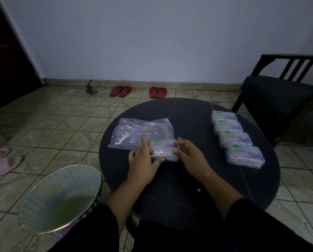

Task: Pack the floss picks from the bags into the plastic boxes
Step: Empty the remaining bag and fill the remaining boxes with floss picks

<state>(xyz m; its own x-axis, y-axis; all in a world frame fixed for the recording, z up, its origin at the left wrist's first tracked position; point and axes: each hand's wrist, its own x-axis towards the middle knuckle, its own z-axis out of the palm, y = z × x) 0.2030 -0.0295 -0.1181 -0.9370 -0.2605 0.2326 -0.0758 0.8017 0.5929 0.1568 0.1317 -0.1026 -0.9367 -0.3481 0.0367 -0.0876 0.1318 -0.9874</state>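
Observation:
A clear plastic box [164, 149] with a pastel label and white floss picks inside lies on the round dark table [188, 188]. My left hand [143, 160] holds its left end, thumb along the front edge. My right hand [188, 155] pinches its right end with curled fingers. Behind the box lie clear plastic bags [143, 130], overlapping and nearly flat. A single white floss pick [122, 138] shows inside one bag. Several packed boxes [237, 139] stand in a row on the right side of the table.
A round wastebasket [61, 199] stands on the tiled floor at the table's left. A dark chair [279, 95] stands at the back right. Two pairs of red sandals [139, 91] lie by the wall, and a pink cloth [2, 160] lies at far left.

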